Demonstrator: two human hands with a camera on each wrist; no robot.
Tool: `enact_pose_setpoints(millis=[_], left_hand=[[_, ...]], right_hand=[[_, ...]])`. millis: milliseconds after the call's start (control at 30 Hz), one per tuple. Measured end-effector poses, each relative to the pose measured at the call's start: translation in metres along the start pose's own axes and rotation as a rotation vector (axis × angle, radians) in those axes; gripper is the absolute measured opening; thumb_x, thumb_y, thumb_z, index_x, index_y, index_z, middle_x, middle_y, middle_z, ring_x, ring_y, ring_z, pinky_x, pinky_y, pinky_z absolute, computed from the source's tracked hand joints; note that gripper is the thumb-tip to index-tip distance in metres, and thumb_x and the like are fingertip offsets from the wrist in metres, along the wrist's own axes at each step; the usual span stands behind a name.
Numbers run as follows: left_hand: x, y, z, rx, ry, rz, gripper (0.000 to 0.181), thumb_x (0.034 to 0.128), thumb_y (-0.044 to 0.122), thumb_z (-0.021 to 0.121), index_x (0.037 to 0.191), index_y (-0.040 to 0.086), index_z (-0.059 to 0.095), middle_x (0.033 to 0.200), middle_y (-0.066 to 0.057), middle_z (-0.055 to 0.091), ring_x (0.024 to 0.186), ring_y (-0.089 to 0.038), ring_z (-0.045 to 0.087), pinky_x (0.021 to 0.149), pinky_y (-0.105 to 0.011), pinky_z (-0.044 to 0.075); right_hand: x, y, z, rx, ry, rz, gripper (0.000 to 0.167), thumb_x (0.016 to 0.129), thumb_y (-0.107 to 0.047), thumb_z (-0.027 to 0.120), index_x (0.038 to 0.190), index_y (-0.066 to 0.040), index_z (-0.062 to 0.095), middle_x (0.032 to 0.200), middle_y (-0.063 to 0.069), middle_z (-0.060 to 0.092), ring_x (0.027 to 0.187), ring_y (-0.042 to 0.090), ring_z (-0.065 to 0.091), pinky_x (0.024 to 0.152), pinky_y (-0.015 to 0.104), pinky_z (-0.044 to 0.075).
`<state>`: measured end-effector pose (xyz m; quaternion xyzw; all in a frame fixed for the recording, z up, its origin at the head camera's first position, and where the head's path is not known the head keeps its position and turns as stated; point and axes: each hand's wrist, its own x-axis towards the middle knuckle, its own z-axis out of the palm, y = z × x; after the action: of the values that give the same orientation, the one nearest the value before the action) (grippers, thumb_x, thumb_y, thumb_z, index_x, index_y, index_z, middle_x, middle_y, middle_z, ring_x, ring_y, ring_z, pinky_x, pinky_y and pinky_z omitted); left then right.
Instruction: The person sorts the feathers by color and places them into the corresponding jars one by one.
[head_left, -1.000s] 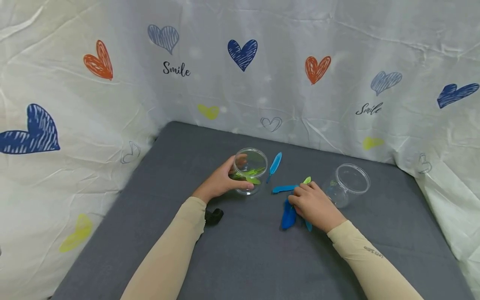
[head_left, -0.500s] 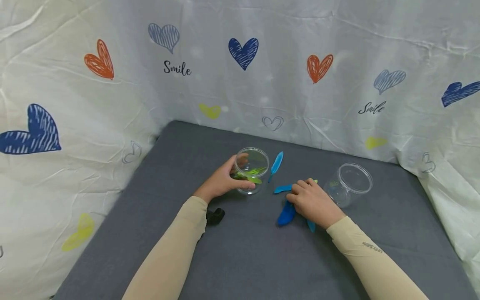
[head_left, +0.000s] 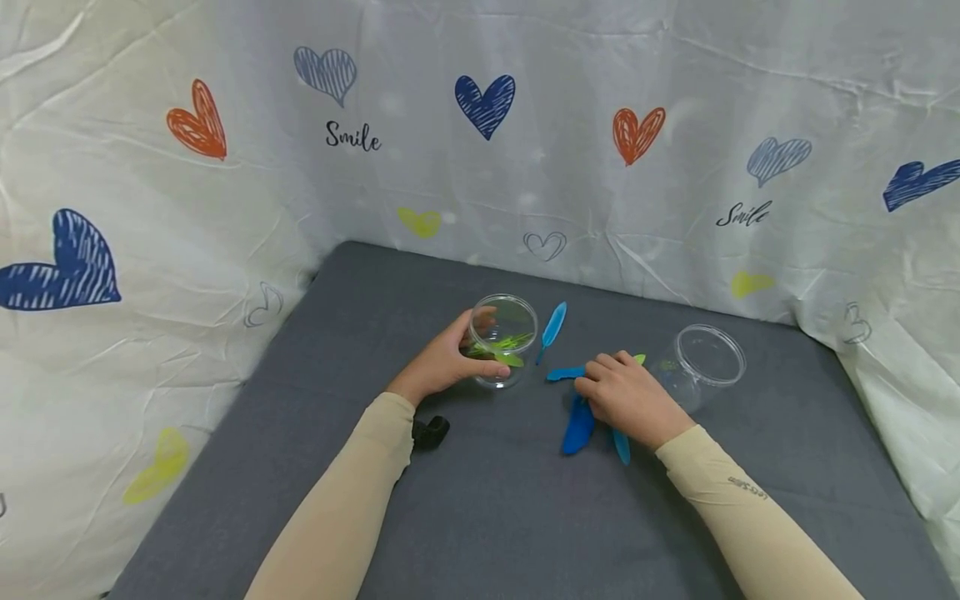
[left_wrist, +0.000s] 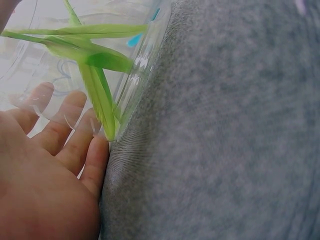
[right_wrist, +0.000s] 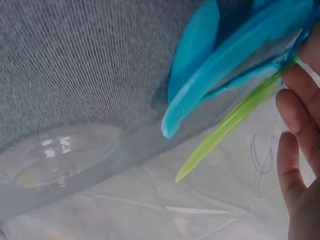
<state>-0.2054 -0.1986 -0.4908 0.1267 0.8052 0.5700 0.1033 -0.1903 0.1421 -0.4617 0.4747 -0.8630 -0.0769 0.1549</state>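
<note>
The lime-green feather (right_wrist: 232, 121) is narrow, apparently straight.

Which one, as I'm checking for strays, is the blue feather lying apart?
The light-blue feather beside the jar that the left hand holds; the other blue feathers cluster by the right hand.

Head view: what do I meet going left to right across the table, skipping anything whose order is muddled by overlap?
Left hand, clear jar holding green feathers, lone light blue feather, right hand, second clear jar.
</note>
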Motion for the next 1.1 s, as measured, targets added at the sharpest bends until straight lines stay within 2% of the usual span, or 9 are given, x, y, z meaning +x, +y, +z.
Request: enact_pose_setpoints(millis=[167, 333, 567, 767, 1100], left_hand=[[-0.0008, 0.0007, -0.0002, 0.001, -0.002, 0.003, 0.107, 0.081, 0.056, 0.094, 0.167, 0.037, 0.033, 0.169, 0.006, 0.044, 0.162, -0.027, 0.035, 0.134, -0.059, 0.028], [-0.0014, 0.0021, -0.0003, 0.004, -0.002, -0.01, 0.109, 0.0811, 0.056, 0.094, 0.169, 0.035, 0.032, 0.17, 0.005, 0.043, 0.162, -0.028, 0.034, 0.133, -0.06, 0.028], [-0.0015, 0.0034, 0.0002, 0.011, 0.005, -0.015, 0.107, 0.0816, 0.055, 0.094, 0.168, 0.035, 0.033, 0.169, 0.007, 0.043, 0.161, -0.027, 0.036, 0.132, -0.06, 0.03], [-0.0007, 0.0033, 0.0009, 0.009, 0.001, -0.016, 0.107, 0.0814, 0.055, 0.094, 0.168, 0.036, 0.033, 0.169, 0.009, 0.042, 0.161, -0.026, 0.036, 0.132, -0.059, 0.03], [-0.0015, 0.002, 0.0007, 0.01, 0.006, -0.024, 0.105, 0.0793, 0.059, 0.094, 0.164, 0.045, 0.034, 0.169, 0.008, 0.042, 0.161, -0.027, 0.036, 0.132, -0.06, 0.031]], right_hand=[[0.0009, 0.0037, -0.0019, 0.038, 0.029, 0.031, 0.013, 0.097, -0.014, 0.082, 0.093, -0.017, 0.07, 0.083, -0.001, 0.06, 0.08, 0.017, 0.05, 0.075, 0.035, 0.042], [0.0026, 0.0037, -0.0054, 0.098, 0.061, 0.055, 0.016, 0.1, -0.008, 0.074, 0.089, -0.016, 0.065, 0.081, -0.002, 0.056, 0.077, 0.015, 0.044, 0.072, 0.032, 0.036], [0.0006, 0.0018, -0.007, 0.135, 0.052, 0.063, 0.02, 0.1, -0.006, 0.073, 0.088, -0.017, 0.061, 0.078, -0.004, 0.051, 0.076, 0.013, 0.041, 0.072, 0.031, 0.035], [-0.0007, 0.0023, -0.0043, 0.138, 0.072, 0.057, 0.019, 0.095, -0.005, 0.081, 0.093, -0.015, 0.065, 0.083, -0.003, 0.061, 0.078, 0.014, 0.047, 0.07, 0.031, 0.04], [0.0032, 0.0102, -0.0103, 0.187, 0.116, 0.098, 0.016, 0.094, 0.001, 0.077, 0.101, -0.013, 0.072, 0.093, 0.001, 0.068, 0.086, 0.018, 0.06, 0.077, 0.035, 0.054]])
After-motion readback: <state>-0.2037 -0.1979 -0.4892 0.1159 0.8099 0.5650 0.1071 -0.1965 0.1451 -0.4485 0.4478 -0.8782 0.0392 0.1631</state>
